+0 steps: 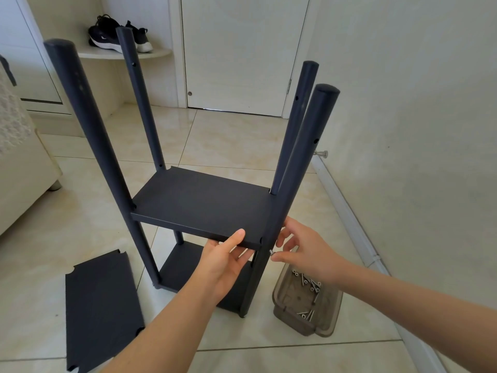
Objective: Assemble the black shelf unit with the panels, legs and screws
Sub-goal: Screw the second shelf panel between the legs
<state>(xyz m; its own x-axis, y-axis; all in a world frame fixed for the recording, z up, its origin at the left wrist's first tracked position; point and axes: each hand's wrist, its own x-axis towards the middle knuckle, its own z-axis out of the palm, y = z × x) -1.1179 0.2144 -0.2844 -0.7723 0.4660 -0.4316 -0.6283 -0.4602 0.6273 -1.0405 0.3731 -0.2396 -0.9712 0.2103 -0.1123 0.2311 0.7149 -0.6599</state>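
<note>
A black shelf unit stands on the tiled floor with several upright round legs; the near right leg (290, 184) is closest to my hands. A middle panel (201, 203) sits level between the legs, and a bottom panel (183, 267) lies below it. My left hand (228, 259) grips the middle panel's near edge, thumb on top and fingers underneath. My right hand (304, 249) pinches a silver screw (271, 252) against the near right leg, just below the panel's corner. A loose black panel (99, 310) lies flat on the floor at the left.
A translucent brown tray (330, 313) holding several silver screws sits on the floor by the right wall. A doorstop (321, 154) sticks out of that wall. A white door is behind, black sneakers (118, 33) rest on a corner shelf, and a cream sofa (21, 173) is at left.
</note>
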